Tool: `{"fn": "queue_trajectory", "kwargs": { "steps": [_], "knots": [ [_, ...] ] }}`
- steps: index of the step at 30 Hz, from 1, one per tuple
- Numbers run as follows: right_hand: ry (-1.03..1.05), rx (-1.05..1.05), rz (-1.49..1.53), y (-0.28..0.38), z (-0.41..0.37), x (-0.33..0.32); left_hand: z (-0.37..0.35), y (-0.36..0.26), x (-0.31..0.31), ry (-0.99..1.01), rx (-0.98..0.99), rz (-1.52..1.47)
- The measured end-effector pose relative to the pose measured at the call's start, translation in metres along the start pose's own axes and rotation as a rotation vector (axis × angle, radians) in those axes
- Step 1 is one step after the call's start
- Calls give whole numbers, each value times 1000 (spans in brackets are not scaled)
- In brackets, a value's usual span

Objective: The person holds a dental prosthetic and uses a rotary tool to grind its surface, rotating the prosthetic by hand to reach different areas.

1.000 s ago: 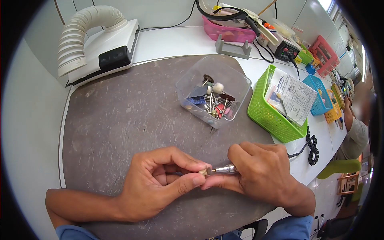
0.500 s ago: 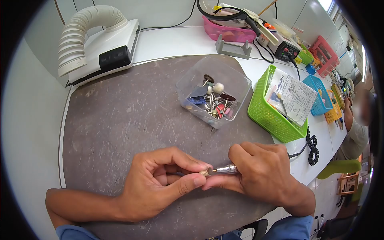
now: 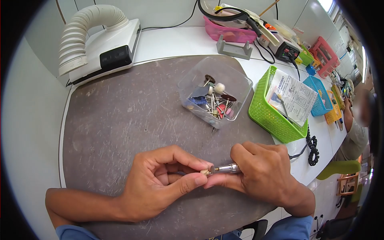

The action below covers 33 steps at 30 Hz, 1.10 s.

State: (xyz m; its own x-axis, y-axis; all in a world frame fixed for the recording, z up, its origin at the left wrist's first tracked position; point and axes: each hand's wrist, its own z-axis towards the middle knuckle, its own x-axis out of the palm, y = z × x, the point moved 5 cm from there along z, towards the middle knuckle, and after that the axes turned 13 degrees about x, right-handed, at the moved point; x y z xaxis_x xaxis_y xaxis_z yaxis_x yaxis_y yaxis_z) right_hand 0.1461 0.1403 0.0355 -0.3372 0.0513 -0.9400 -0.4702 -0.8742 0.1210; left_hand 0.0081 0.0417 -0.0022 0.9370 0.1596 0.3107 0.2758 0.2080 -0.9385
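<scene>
Between the thumb and fingertips of my left hand [image 3: 164,180] is a small cream, tooth-like piece [image 3: 205,172], mostly covered by the fingers. My right hand [image 3: 262,170] is wrapped round a silver rotary handpiece [image 3: 228,168], which points left. A small grey grinding disc [image 3: 212,169] sits on the handpiece's tip, right at the edge of the cream piece. My right thumb reaches under the handpiece towards the left fingertips. Both hands are close over the scratched brown mat [image 3: 120,120].
Beyond my hands, a clear plastic box [image 3: 236,80] holds several burs and polishing wheels. To its right stands a green basket [image 3: 276,124] with a printed packet [image 3: 294,96]. A white hose unit [image 3: 96,52] is at back left. Another person [image 3: 354,132] sits at far right.
The grinding disc and handpiece tip have shifted very slightly to the right against the cream piece. Both hands keep their grips in nearly the same place.
</scene>
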Motion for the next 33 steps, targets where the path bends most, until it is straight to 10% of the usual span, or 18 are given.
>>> {"fn": "queue_trajectory", "kwargs": {
  "steps": [33],
  "knots": [
    [5, -35, -7, 1, 1, -3, 0, 1, 0, -1, 8, -14]
  ]
}}
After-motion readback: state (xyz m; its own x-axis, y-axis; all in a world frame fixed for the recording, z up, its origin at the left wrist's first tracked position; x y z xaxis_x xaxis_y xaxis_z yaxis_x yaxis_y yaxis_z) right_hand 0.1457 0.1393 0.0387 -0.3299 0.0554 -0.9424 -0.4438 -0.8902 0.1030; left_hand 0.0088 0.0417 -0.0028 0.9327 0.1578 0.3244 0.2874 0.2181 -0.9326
